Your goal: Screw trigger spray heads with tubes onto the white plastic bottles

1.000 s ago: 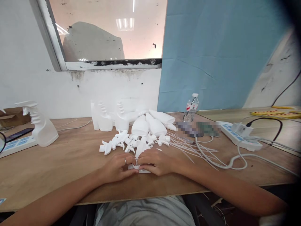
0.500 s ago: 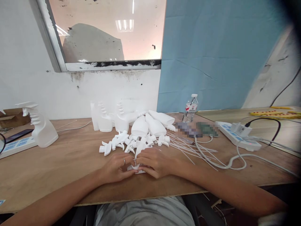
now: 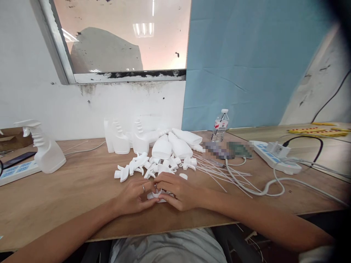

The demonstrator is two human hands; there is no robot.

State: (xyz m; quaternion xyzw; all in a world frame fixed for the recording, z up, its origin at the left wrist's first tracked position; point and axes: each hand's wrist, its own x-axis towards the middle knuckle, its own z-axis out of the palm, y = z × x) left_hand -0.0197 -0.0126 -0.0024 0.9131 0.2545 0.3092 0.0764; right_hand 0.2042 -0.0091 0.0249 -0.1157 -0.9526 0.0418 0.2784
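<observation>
My left hand (image 3: 134,195), with a ring on one finger, is closed on a small white plastic sprayer part (image 3: 157,194) near the table's front edge. From the other side my right hand (image 3: 177,191) pinches the same part, its fingers curled over the top. Most of the part is hidden by the fingers. Below it, a flat white piece (image 3: 168,200) shows between the hands. Just beyond lie several white trigger spray heads (image 3: 139,162) in a loose pile. A small white piece (image 3: 183,176) rests beside my right knuckles.
White spray bottles (image 3: 161,147) stand and lie behind the pile. Thin white tubes (image 3: 219,171) spread out at right, near a cable (image 3: 264,191) and a power strip (image 3: 276,160). A water bottle (image 3: 220,126) stands behind. An assembled spray bottle (image 3: 48,153) is at left.
My right fingers have shifted slightly left and curl further over the sprayer part. The small white piece beside my right knuckles now shows more. Both hands stay closed on the part.
</observation>
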